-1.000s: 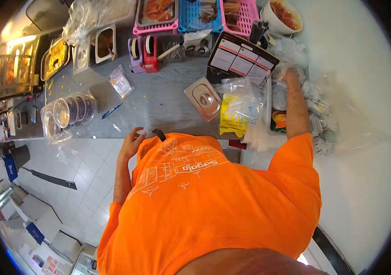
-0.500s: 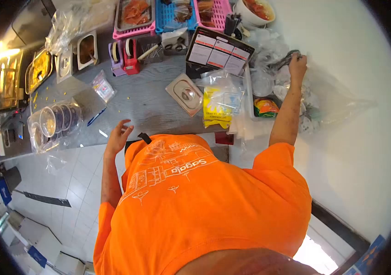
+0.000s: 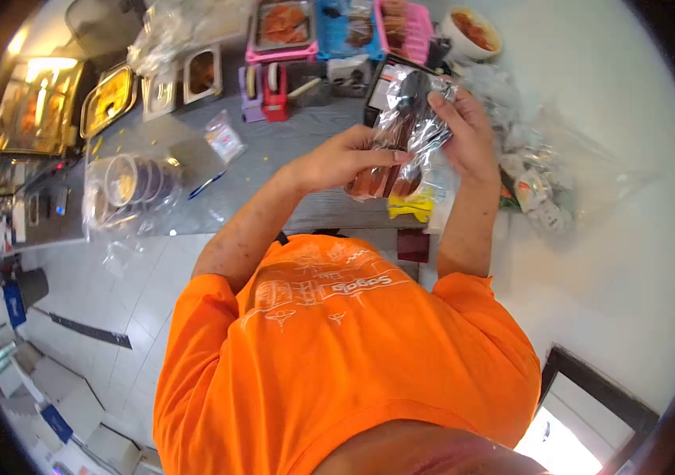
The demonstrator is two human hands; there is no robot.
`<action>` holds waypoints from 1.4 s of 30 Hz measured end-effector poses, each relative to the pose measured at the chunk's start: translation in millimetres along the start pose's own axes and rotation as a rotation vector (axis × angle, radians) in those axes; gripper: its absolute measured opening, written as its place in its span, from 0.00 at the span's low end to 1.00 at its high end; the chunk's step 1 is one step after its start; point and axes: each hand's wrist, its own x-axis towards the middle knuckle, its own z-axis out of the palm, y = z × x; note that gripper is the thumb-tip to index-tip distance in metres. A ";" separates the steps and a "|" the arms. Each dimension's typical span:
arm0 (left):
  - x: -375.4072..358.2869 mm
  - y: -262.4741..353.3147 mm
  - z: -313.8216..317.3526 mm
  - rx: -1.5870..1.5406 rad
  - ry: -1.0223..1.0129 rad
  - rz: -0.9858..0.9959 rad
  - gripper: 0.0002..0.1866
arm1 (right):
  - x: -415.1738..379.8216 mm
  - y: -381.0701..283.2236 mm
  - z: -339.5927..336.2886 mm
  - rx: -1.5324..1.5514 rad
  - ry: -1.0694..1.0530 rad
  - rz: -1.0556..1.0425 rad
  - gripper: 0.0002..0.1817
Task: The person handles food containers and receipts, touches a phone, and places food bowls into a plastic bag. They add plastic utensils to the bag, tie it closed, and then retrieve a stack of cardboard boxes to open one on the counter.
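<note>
Both of my hands hold up a crinkled clear plastic packet [image 3: 402, 131] of long dark pieces, black at the rounded top and reddish brown lower down. They look like plastic spoons. My left hand [image 3: 345, 161] grips its lower left side, thumb across the front. At the upper right side, my right hand [image 3: 468, 131] pinches the plastic between thumb and fingers. Behind the packet stands a tablet [image 3: 385, 85], mostly covered. Below it, part of a yellow glove packet [image 3: 410, 207] shows on the counter.
On the grey counter [image 3: 262, 170] lie a blue pen [image 3: 207, 184], a small clear sachet [image 3: 224, 138] and bagged round containers [image 3: 127, 186]. Tape dispensers [image 3: 275, 95] and food trays [image 3: 283, 28] line the back. Plastic bags [image 3: 543, 170] crowd the right side, near a white bowl [image 3: 492, 41].
My right hand has brought the dark packet from the far right to the middle, in front of the tablet. My left hand has risen from the counter's front edge and taken hold of it.
</note>
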 end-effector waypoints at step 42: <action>-416.6 -132.9 -188.8 -0.696 0.994 0.718 0.23 | 3.7 187.0 502.3 0.677 -0.280 0.260 0.18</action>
